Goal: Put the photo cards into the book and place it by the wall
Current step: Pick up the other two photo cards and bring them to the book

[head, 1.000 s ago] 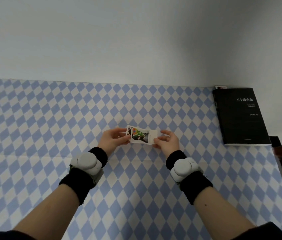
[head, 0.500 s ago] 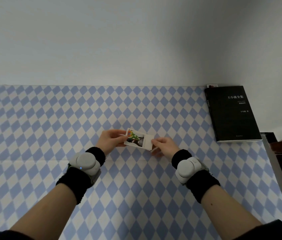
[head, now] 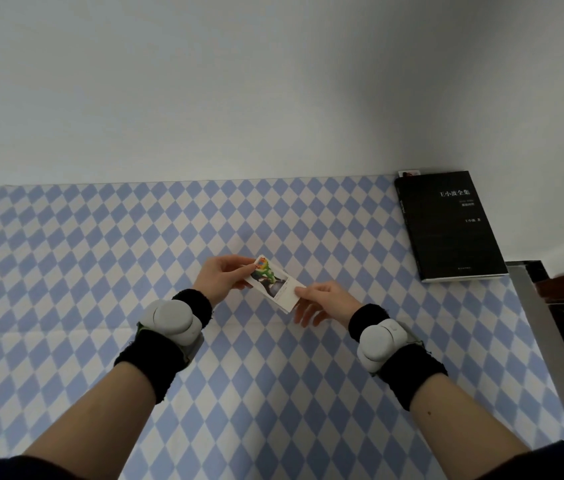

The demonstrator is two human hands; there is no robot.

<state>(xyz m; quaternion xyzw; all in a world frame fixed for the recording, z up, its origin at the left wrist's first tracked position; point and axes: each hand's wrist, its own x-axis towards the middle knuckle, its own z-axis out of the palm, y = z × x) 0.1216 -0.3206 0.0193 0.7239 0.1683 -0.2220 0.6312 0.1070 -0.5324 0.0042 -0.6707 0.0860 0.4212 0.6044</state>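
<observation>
The photo cards [head: 275, 285] have tipped slantwise since a moment ago; left hand [head: 222, 279] and right hand [head: 322, 302] each pinch an end, well apart from the shut black book [head: 448, 226].

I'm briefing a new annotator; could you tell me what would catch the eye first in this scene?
First, the colourful photo card, pinched at its ends by the left hand and right hand above the blue-and-white checked tablecloth. Next, the closed black book, lying far right against the wall.
</observation>
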